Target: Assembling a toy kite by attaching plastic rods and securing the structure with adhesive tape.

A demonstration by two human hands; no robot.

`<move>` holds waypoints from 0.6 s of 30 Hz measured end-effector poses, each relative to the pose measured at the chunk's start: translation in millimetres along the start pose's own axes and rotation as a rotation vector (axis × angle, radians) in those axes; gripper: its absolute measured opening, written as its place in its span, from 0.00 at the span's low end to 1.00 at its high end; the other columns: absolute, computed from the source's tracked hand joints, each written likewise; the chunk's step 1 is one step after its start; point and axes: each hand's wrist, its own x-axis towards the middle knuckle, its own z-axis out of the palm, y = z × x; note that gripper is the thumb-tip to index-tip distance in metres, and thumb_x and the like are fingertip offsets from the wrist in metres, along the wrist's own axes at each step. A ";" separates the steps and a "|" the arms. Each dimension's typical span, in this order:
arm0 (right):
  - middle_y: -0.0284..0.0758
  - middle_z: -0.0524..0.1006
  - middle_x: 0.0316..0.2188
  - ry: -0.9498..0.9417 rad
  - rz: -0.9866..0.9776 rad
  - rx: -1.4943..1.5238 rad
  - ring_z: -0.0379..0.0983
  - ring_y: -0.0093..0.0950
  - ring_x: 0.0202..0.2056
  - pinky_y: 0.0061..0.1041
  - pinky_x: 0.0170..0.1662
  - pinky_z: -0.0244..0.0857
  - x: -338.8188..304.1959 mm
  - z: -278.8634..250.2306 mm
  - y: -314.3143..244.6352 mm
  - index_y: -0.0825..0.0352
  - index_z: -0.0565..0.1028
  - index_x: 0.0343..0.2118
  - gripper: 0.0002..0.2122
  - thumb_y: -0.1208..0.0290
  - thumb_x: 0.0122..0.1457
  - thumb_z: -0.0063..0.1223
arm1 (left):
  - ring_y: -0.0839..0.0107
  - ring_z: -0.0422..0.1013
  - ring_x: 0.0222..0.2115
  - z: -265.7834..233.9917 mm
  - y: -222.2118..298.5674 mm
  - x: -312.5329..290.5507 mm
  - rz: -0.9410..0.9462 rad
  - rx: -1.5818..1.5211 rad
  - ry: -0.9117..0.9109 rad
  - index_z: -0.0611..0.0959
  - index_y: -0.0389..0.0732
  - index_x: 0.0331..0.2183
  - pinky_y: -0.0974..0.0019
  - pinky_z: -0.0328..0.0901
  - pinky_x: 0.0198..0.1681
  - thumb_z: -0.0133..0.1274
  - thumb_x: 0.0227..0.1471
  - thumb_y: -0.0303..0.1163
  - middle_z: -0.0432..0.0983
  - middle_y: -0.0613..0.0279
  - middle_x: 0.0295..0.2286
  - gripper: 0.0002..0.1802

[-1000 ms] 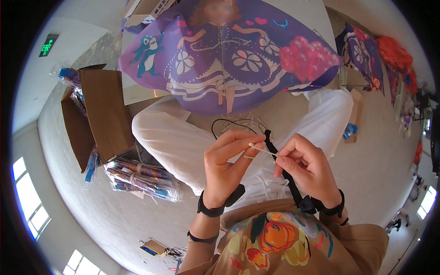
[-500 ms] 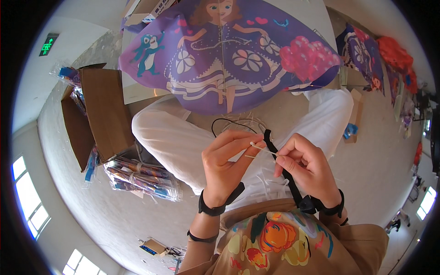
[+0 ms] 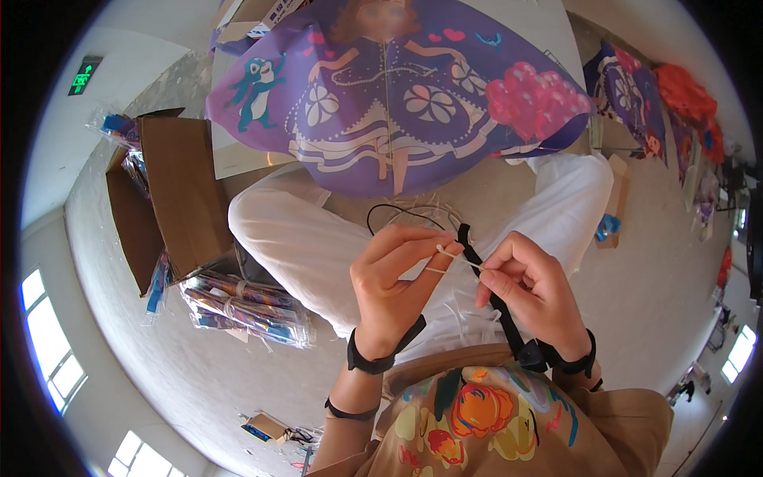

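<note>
Strand [image 3: 461, 257], thin, flexible-looking and off-white, spans your hands just right of the frame's centre. Your bare right hand [image 3: 524, 288] pinches it between thumb and forefinger. Your bare left hand [image 3: 397, 278] has fingertips nearly together against it; whether they pinch, I cannot tell. A glossy purple printed sheet [image 3: 369, 131] spreads across the upper middle.

Grey floor [image 3: 199, 389] is spreading under everything, its scuffed surface curving toward the rim. Off-white wall [image 3: 95, 366] is rising at left. Paned window [image 3: 52, 342] is glowing there, washed nearly white; second window [image 3: 143, 457] is shining near the lower edge. Third window [image 3: 739, 350] is gleaming far right. Green sign [image 3: 85, 75] is glowing upper left. Brown cardboard box [image 3: 187, 199] is standing open at left.
</note>
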 end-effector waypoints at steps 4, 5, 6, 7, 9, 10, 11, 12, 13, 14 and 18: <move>0.32 0.75 0.22 -0.002 0.007 0.018 0.72 0.15 0.25 0.14 0.27 0.59 0.0 -0.5 1.0 0.69 0.65 0.31 0.05 0.77 0.62 0.48 | 0.68 0.74 0.28 0.3 -0.1 0.0 0.032 0.019 0.013 0.85 0.37 0.28 0.69 0.67 0.30 0.63 0.39 0.18 0.78 0.62 0.28 0.09; 0.32 0.75 0.22 -0.002 0.007 0.017 0.72 0.15 0.25 0.14 0.27 0.59 -0.2 -1.0 1.0 0.69 0.65 0.31 0.05 0.77 0.62 0.48 | 0.68 0.74 0.28 0.4 0.3 0.1 0.032 0.019 0.012 0.85 0.37 0.28 0.69 0.67 0.30 0.63 0.39 0.18 0.78 0.62 0.28 0.09; 0.32 0.75 0.22 -0.007 0.016 0.020 0.72 0.15 0.26 0.14 0.27 0.59 -0.5 -1.5 0.9 0.69 0.65 0.31 0.05 0.77 0.62 0.48 | 0.68 0.74 0.28 0.4 0.6 0.3 0.053 0.050 0.017 0.84 0.38 0.28 0.69 0.67 0.29 0.63 0.38 0.18 0.78 0.62 0.28 0.09; 0.32 0.75 0.22 -0.013 0.026 0.023 0.73 0.15 0.26 0.14 0.27 0.59 -0.6 -1.8 0.9 0.69 0.65 0.31 0.05 0.77 0.62 0.48 | 0.67 0.73 0.27 0.5 0.9 0.4 0.075 0.080 0.023 0.84 0.38 0.27 0.69 0.67 0.29 0.63 0.37 0.18 0.78 0.62 0.28 0.09; 0.32 0.75 0.22 -0.007 0.028 0.034 0.73 0.15 0.26 0.14 0.27 0.59 -0.7 -1.4 2.0 0.69 0.65 0.31 0.05 0.77 0.62 0.48 | 0.67 0.73 0.26 1.7 -1.9 0.4 0.128 0.123 0.041 0.84 0.38 0.27 0.68 0.66 0.28 0.63 0.36 0.19 0.78 0.62 0.27 0.09; 0.32 0.75 0.21 -0.001 0.031 0.046 0.73 0.15 0.26 0.14 0.27 0.59 -0.7 -1.3 2.4 0.69 0.66 0.31 0.05 0.77 0.62 0.48 | 0.66 0.73 0.26 2.2 -3.1 0.8 0.182 0.165 0.059 0.83 0.38 0.27 0.68 0.66 0.27 0.64 0.36 0.19 0.77 0.62 0.27 0.10; 0.32 0.75 0.21 -0.001 0.031 0.046 0.73 0.15 0.26 0.14 0.27 0.59 -0.5 -1.4 2.9 0.69 0.66 0.31 0.05 0.77 0.62 0.48 | 0.66 0.73 0.26 2.3 -3.7 1.8 0.181 0.165 0.059 0.83 0.38 0.27 0.68 0.66 0.27 0.64 0.36 0.19 0.77 0.62 0.27 0.10; 0.32 0.75 0.22 -0.003 0.037 0.049 0.73 0.15 0.26 0.14 0.27 0.60 -0.3 -1.6 3.4 0.69 0.66 0.31 0.05 0.77 0.62 0.48 | 0.67 0.72 0.25 2.3 -4.2 2.8 0.248 0.226 0.072 0.83 0.37 0.26 0.68 0.66 0.27 0.64 0.35 0.19 0.77 0.62 0.27 0.10; 0.31 0.74 0.22 -0.005 0.043 0.052 0.73 0.15 0.26 0.14 0.27 0.60 -0.1 -1.8 3.9 0.69 0.66 0.31 0.05 0.77 0.61 0.48 | 0.67 0.72 0.25 2.1 -4.7 3.4 0.315 0.286 0.086 0.82 0.37 0.26 0.68 0.66 0.26 0.64 0.35 0.20 0.76 0.63 0.26 0.10; 0.31 0.74 0.22 -0.005 0.043 0.051 0.73 0.15 0.26 0.14 0.27 0.60 -0.2 -1.6 4.6 0.69 0.66 0.31 0.05 0.77 0.61 0.48 | 0.67 0.72 0.25 2.4 -5.9 3.1 0.316 0.285 0.086 0.82 0.37 0.26 0.68 0.66 0.26 0.64 0.35 0.20 0.76 0.63 0.26 0.10; 0.31 0.72 0.22 -0.003 0.062 0.117 0.73 0.16 0.26 0.14 0.28 0.62 -0.4 -1.2 4.5 0.69 0.65 0.30 0.05 0.78 0.61 0.48 | 0.66 0.71 0.25 0.9 -5.7 2.2 0.403 0.422 0.102 0.82 0.35 0.27 0.68 0.65 0.25 0.64 0.35 0.20 0.76 0.63 0.27 0.11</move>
